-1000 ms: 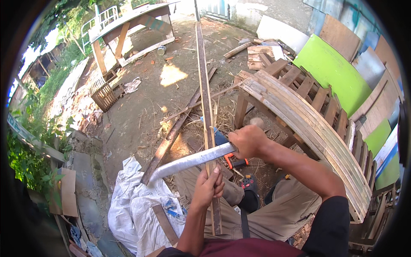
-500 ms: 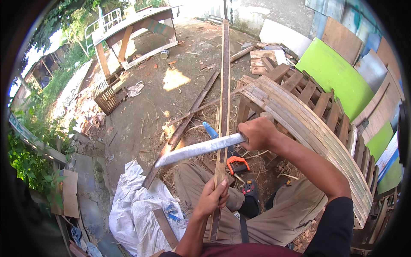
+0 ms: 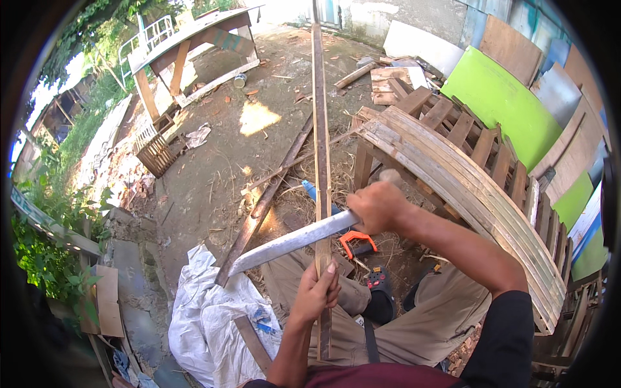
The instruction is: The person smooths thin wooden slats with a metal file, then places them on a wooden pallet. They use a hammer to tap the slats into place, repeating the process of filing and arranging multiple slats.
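Observation:
My left hand [image 3: 317,292] is closed round the lower part of a long, narrow wooden strip [image 3: 322,142], which stretches away from my lap toward the far wall. The strip has a dark face with pale edges. A machete [image 3: 291,244] is in my right hand [image 3: 378,207], fingers wrapped round its handle. Its broad grey blade lies across the strip just above my left hand, with the tip pointing left. Whether the edge bites into the wood I cannot tell. Beneath, an orange-handled tool [image 3: 358,244] and a blue tool [image 3: 310,189] rest on the ground by my feet.
Stacked planks [image 3: 453,187] stand close on my right, with green panels [image 3: 501,107] leaning behind. A white sack [image 3: 220,323] lies by my left leg. Another dark plank [image 3: 265,204] crosses the ground ahead. At the far left is a wooden table [image 3: 194,42].
My right hand and the machete have moved slightly left and down, nearer my left hand. The strip's far end has swung left.

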